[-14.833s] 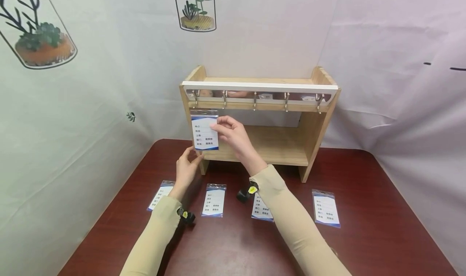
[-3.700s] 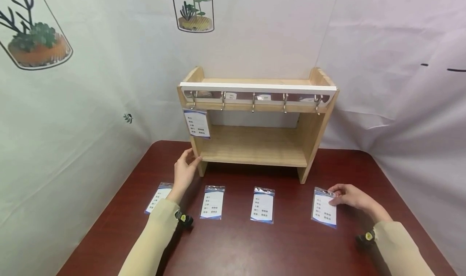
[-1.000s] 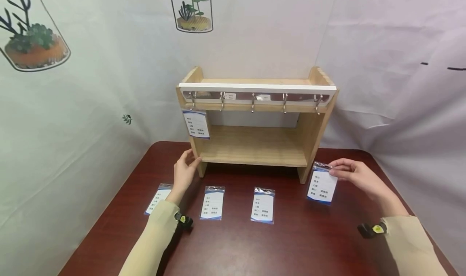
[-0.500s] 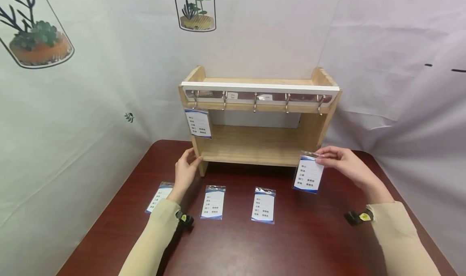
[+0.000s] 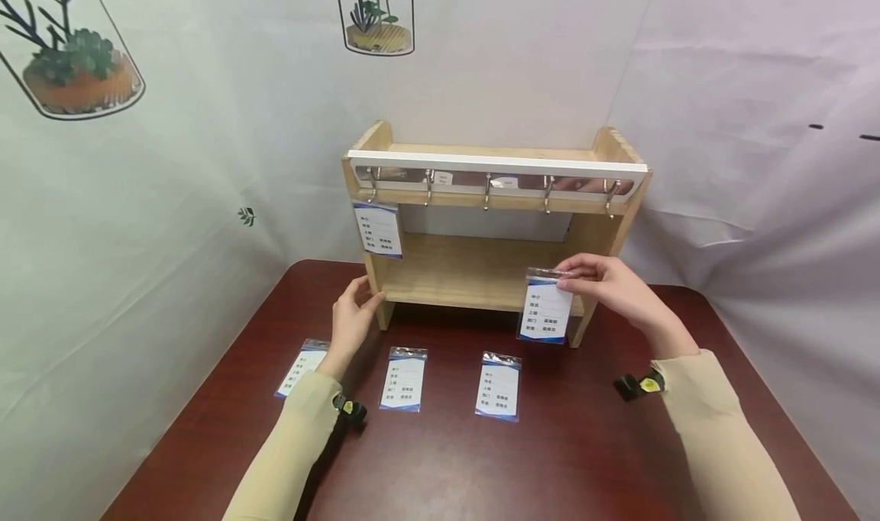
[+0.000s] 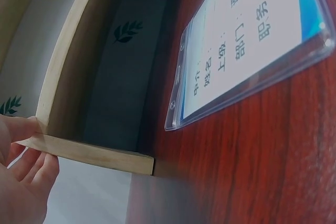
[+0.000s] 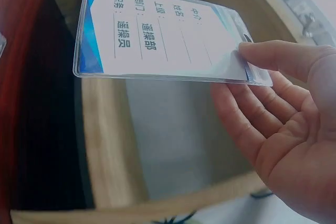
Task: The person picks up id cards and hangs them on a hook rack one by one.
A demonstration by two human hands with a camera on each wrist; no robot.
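My right hand [image 5: 608, 286] pinches the top corner of a clear-sleeved ID badge [image 5: 545, 307], held upright before the right part of the wooden shelf rack [image 5: 474, 273]. In the right wrist view the thumb lies on the front of that badge [image 7: 157, 35], with the fingers behind it. My left hand [image 5: 352, 318] grips the lower left side panel of the rack; the left wrist view shows thumb and fingers on either side of the panel's edge [image 6: 94, 155]. Another badge [image 5: 378, 231] hangs from the leftmost hook [image 5: 373, 185].
On the dark red table [image 5: 440, 467] lie a left badge [image 5: 304, 366], partly behind the left forearm, a middle badge [image 5: 403, 380] and a right badge [image 5: 498, 386]. A white rail [image 5: 495, 162] with several metal hooks runs along the rack's top front. White cloth walls [image 5: 179, 162] stand around the table.
Earlier a badge was hung on the leftmost hook. My right hand then lifted the rightmost badge off the table and has carried it left and up toward the rack. My left hand stays put.
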